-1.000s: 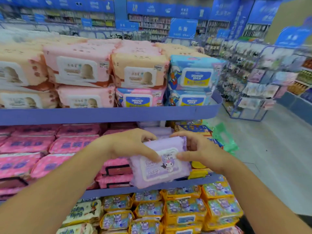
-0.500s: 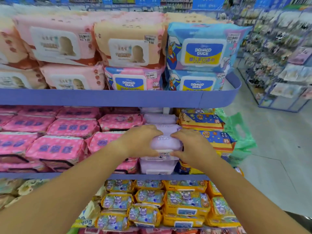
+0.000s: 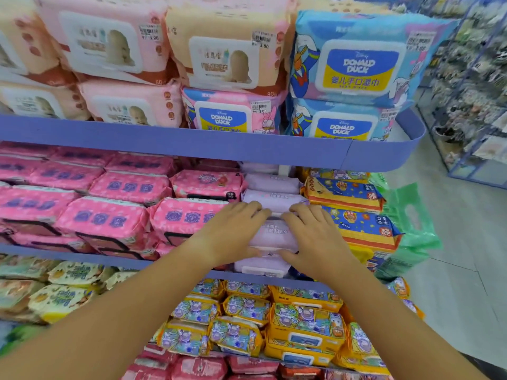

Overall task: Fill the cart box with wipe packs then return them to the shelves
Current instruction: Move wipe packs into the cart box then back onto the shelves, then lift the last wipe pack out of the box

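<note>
Wipe pack (image 3: pixel 274 234), a lilac one, lies on the middle shelf (image 3: pixel 55 255) on top of a second lilac pack (image 3: pixel 260 267). It sits in the slot between the pink packs (image 3: pixel 104 223) and the yellow-blue packs (image 3: pixel 356 226). The left hand (image 3: pixel 233 234) and right hand (image 3: pixel 315 237) hold it by its ends, fingers narrow over the top and thumbs on the near face. A green bag (image 3: pixel 411 223) hangs at the shelf's far right end.

The step looks like seating the pack. It would go best kept level and slid straight back until its front lines up with the pack beneath. Its ends should stay off the neighbouring stacks, and both hands should let go together so the soft pack doesn't slump forward.

On the top shelf (image 3: pixel 192 144), the pale pink pack (image 3: pixel 101 42) and peach pack (image 3: pixel 227 58) carry tags reading "3.00", and "80" shows at their corners. The pink Duck pack (image 3: pixel 233 116) and blue Duck pack (image 3: pixel 359 61) read "DONALD DUCK", and the blue one adds "Disney" and 婴儿手口湿巾. Low on the left, a cream pack (image 3: pixel 68 297) reads "Baby Wipes". Print on the lilac pack is too blurred to read.
</note>
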The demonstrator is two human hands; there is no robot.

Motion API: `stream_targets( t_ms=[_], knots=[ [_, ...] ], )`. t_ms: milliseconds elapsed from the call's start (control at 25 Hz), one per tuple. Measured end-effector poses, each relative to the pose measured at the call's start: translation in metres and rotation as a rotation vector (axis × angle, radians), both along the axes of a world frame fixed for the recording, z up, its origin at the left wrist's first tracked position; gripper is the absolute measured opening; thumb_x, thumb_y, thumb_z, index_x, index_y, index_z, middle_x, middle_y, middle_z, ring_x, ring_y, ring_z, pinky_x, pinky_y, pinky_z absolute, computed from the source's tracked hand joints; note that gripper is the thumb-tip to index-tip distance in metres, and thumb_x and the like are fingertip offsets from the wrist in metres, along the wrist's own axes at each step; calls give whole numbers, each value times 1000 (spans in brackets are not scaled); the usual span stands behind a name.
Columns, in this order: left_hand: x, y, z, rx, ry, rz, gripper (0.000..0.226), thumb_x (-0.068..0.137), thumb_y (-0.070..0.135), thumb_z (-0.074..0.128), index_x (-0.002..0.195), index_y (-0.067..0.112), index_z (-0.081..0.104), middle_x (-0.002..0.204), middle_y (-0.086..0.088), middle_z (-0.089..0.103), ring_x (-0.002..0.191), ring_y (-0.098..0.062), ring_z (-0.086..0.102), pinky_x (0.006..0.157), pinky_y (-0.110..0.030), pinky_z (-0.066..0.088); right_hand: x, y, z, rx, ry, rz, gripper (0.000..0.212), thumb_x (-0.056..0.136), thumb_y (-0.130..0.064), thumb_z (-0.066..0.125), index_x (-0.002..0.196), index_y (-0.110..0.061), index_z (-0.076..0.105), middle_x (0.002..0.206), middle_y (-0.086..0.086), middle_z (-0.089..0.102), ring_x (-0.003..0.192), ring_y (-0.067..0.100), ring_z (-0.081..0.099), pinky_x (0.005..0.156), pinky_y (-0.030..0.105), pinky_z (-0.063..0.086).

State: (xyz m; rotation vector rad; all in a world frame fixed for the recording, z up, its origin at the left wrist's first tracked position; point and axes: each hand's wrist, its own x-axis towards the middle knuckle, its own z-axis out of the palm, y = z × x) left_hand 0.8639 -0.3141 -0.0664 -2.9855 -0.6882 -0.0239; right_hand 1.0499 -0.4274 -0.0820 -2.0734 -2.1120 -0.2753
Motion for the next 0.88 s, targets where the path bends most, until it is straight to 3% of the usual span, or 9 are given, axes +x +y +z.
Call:
stream_targets(
  t_ms=[120, 240, 440, 600, 880],
  knots=[
    [-19, -10, 0, 31, 39, 92, 81, 78, 34, 77, 148, 11, 43, 140, -11, 52, 125, -32, 54, 107, -44, 43, -18, 6, 3, 52, 58, 100, 63, 76, -53, 62, 122, -10, 63, 122, 12, 60, 110, 34, 55, 100, 44, 37],
    [-44, -14, -1, 36, -16, 141, 82, 68, 24, 77, 144, 8, 49, 136, -17, 56, 125, -37, 55, 104, -49, 47, -49, 13, 13, 44, 68, 153, 63, 76, -50, 62, 121, -7, 63, 120, 15, 60, 107, 37, 55, 97, 46, 41],
    [-131, -35, 1, 43, -91, 263, 97, 79, 34, 78, 158, 11, 28, 157, -18, 36, 144, -36, 36, 117, -47, 32, -118, 4, 10, 60, 106, 216, 63, 76, -51, 63, 120, -5, 63, 121, 16, 60, 109, 38, 54, 99, 48, 42],
    [-281, -70, -43, -44, -72, 502, 86, 91, 36, 64, 160, 16, 17, 160, -12, 29, 148, -32, 28, 122, -44, 25, -240, 10, -16, -14, 117, 334, 64, 78, -52, 63, 121, -6, 61, 122, 14, 59, 110, 38, 55, 98, 49, 44],
    [-595, -134, -103, -163, 45, 943, 86, 86, 48, 66, 156, 11, 30, 154, -17, 37, 142, -38, 38, 116, -51, 34, -536, 16, -96, -276, 101, 559, 85, 79, -65, 43, 142, -8, 49, 142, 13, 53, 134, 35, 46, 115, 48, 34]
  ],
)
